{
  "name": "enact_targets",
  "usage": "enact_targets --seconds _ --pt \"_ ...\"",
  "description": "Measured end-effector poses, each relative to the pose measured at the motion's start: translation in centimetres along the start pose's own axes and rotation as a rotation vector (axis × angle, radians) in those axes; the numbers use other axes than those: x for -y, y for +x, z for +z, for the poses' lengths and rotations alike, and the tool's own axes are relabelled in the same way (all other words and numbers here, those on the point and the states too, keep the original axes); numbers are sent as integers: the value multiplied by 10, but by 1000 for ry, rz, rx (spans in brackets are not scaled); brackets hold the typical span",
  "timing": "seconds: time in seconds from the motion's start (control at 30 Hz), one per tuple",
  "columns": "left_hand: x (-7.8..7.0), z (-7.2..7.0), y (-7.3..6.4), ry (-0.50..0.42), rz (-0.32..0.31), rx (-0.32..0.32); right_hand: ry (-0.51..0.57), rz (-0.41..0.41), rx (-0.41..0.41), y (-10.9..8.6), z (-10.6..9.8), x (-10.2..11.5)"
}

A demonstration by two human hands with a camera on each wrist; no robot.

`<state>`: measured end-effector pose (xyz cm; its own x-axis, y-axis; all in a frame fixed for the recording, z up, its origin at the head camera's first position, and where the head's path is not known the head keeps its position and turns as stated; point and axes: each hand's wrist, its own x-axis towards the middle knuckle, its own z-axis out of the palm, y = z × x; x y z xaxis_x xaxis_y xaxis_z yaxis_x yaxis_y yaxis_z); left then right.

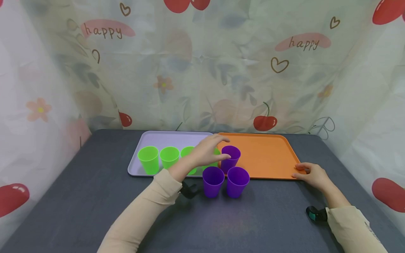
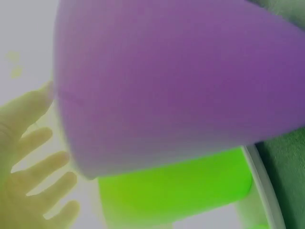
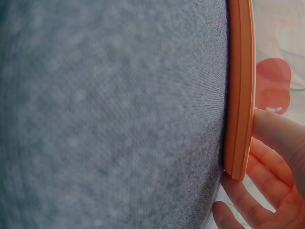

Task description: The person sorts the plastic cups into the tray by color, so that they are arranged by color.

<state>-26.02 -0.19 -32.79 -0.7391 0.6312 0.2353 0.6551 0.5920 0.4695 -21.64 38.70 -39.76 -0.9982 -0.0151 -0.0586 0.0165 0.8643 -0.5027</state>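
While the right hand (image 1: 312, 174) grips the near right corner of a rectangular orange tray (image 1: 262, 154) between thumb and fingers, the left hand (image 1: 206, 150) hovers with fingers parted, holding nothing, over the right end of a lavender tray (image 1: 172, 137). Just to its right, a tapered purple cup (image 1: 230, 163) stands upright at the orange tray's left end; whether the thumb touches it, I cannot tell. Two matching purple cups (image 1: 212, 182) stand nearer on the dark table (image 1: 269, 218), and the left hand is much closer to all three than the right
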Motion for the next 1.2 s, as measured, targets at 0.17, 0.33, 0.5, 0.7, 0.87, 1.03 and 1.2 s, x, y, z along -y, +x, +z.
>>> enact_targets --seconds 0.17,0.33,0.5,0.7,0.87,1.03,1.2 --pt "-2 -9 -17 -39 59 -54 -3 5 4 0 -1 1" --pt "-2 -13 -36 -114 92 -112 -4 0 0 1 -1 0" --pt "2 -11 -52 -157 141 -143 -7 0 -4 1 0 0" --pt "6 -6 -69 -163 117 -104 -5 6 3 0 -1 0" --pt "8 -4 -78 -189 64 -93 0 2 4 -1 -1 2" --pt "9 -1 -84 -176 64 -86 3 6 3 -1 -2 2" --pt "11 6 -87 -189 60 -69 2 10 7 -1 -2 2"
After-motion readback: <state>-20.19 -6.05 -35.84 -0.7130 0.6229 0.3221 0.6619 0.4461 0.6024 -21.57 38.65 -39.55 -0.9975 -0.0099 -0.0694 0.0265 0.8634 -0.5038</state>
